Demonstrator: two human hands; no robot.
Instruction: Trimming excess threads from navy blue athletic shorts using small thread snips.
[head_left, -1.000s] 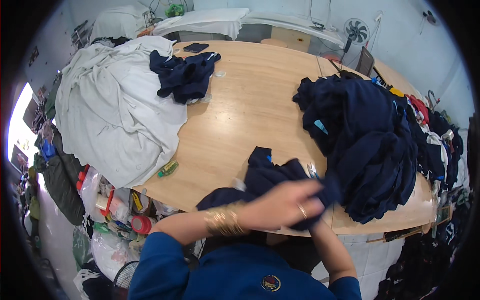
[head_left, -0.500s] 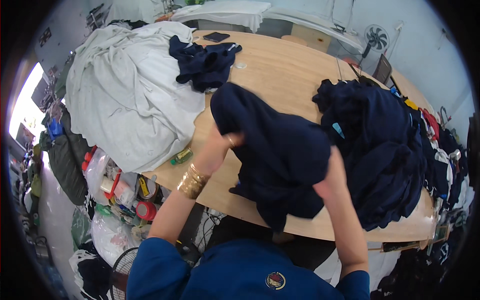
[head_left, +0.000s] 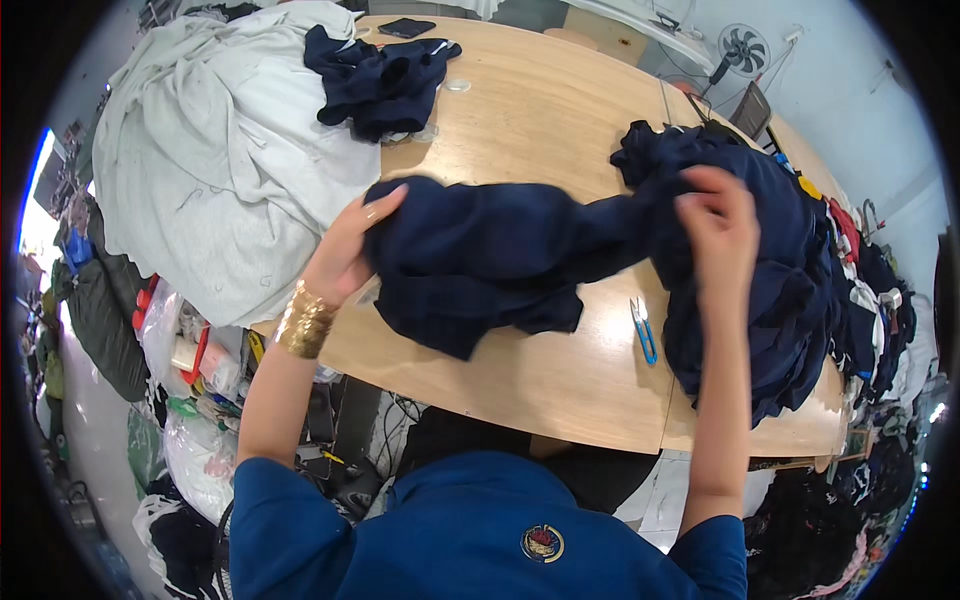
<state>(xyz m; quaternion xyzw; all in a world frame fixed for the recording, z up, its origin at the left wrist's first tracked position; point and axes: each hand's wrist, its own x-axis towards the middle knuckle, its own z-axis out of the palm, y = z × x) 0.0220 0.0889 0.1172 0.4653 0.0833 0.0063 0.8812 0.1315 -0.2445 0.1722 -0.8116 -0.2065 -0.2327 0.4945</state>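
Observation:
A navy blue garment (head_left: 480, 235) is stretched sideways over the table in front of me, its lower folds hanging loose. My left hand (head_left: 350, 240), with a ring and a wide gold bracelet at the wrist, grips its left end. At its right end, my right hand (head_left: 722, 215) has thumb and fingers curled about the cloth, slightly blurred. Blue-handled thread snips (head_left: 645, 335) lie on the table between the garment and a large heap of navy clothing (head_left: 770, 270), which my right forearm partly covers.
Pale grey cloth (head_left: 230, 160) is heaped on the left of the wooden table (head_left: 540, 110). A smaller navy garment (head_left: 385, 85) lies beside it, near a dark phone (head_left: 407, 27) and a small round clear item (head_left: 457, 86). Bags and containers crowd the table's left side; a fan (head_left: 744, 48) stands behind.
The bunched garment has been drawn out sideways. My left hand moved left and up, my right hand right and up. The snips on the table have come into sight.

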